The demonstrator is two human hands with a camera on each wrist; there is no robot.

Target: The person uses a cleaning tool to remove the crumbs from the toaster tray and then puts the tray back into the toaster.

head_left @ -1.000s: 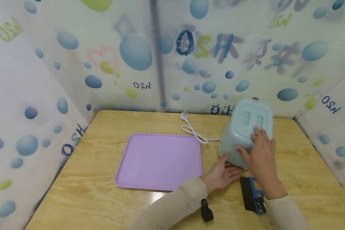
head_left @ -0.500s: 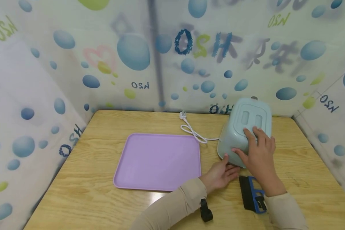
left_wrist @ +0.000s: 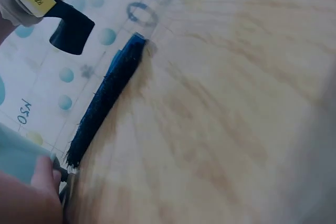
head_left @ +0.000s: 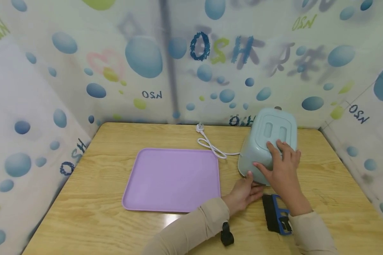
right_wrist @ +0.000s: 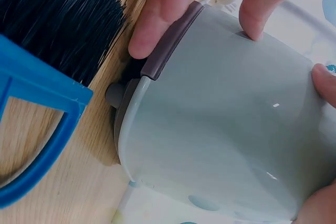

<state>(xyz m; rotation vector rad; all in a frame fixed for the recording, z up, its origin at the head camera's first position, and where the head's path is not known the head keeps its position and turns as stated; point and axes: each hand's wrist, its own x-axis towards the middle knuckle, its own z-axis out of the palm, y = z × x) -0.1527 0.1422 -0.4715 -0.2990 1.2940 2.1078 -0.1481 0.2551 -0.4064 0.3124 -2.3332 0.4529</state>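
A pale blue toaster (head_left: pixel 256 156) with a lid over its top stands at the back right of the table. With thumb on its front wall and fingers at its lower front edge, my left hand (head_left: pixel 242 194) holds it from below. In the right wrist view those fingers lie beside a brown strip (right_wrist: pixel 170 40) at the toaster's base, above a grey foot (right_wrist: pixel 114 95). My right hand (head_left: pixel 284 173) grips the upper front, fingers over the lid and thumb on the wall. Whether the base is raised, I cannot tell.
Left of the toaster lies a purple tray (head_left: pixel 172 179). A white power cord (head_left: pixel 215 150) with a plug runs behind its right corner. A blue brush (head_left: pixel 276 214) with black bristles lies in front of the toaster, near my right wrist. Patterned walls close in the table.
My right hand's fingers have shifted slightly left across the toaster's lid. The whole scene has drifted a little left in the head view. The toaster stays in place.
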